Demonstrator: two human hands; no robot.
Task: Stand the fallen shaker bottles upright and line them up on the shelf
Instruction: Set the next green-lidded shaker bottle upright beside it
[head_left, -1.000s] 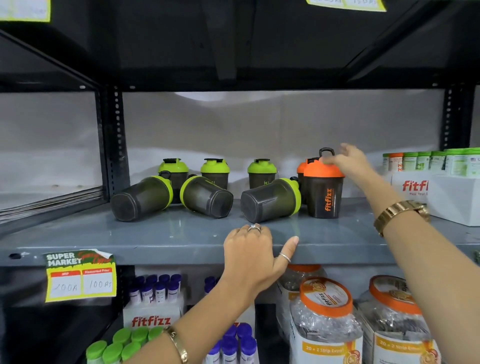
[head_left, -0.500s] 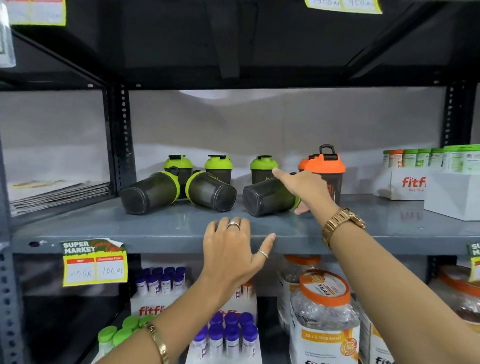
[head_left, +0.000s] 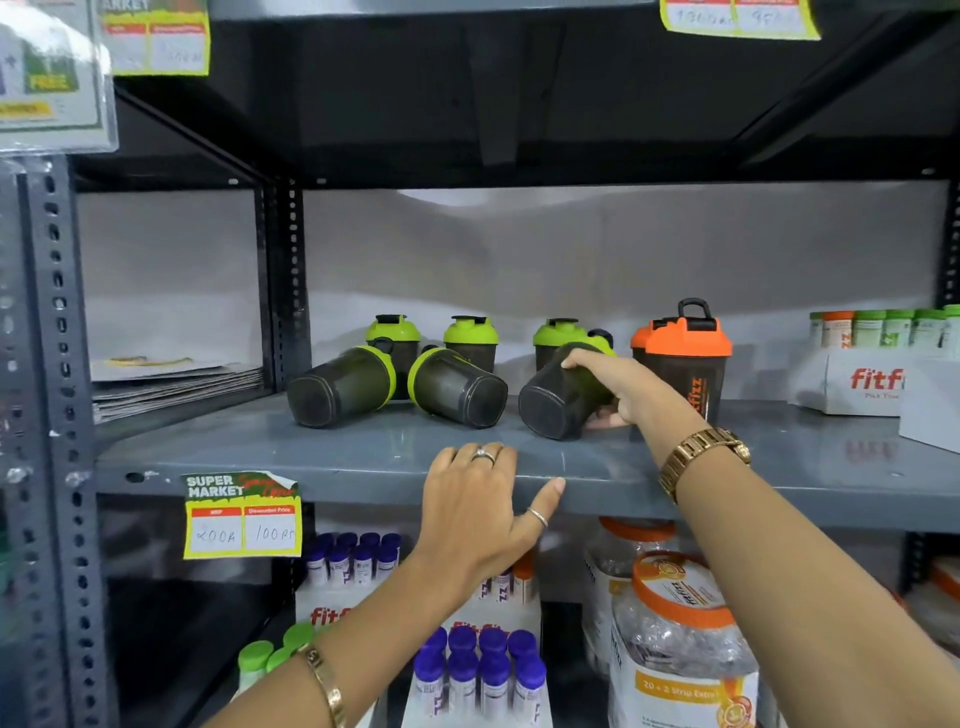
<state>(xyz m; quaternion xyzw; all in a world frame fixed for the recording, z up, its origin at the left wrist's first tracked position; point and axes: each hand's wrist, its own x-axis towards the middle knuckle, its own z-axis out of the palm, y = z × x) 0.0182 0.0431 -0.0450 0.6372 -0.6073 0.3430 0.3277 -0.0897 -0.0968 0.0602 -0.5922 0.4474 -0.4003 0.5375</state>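
Three dark shaker bottles with green lids lie on their sides on the grey shelf: a left one, a middle one and a right one. My right hand grips the right fallen bottle around its body, near the lid end. My left hand rests flat on the shelf's front edge, fingers spread, holding nothing. Behind stand three upright green-lidded shakers. An orange-lidded shaker stands upright just right of my right hand.
White fitfizz boxes with small green-capped tubes sit at the shelf's right end. A price tag hangs on the shelf edge. Below are purple-capped tubes and large jars with orange lids. A metal upright stands left.
My right hand left the orange-lidded shaker, moved left and closed around the right fallen bottle, whose lid end has risen slightly. The left hand stayed on the shelf edge.
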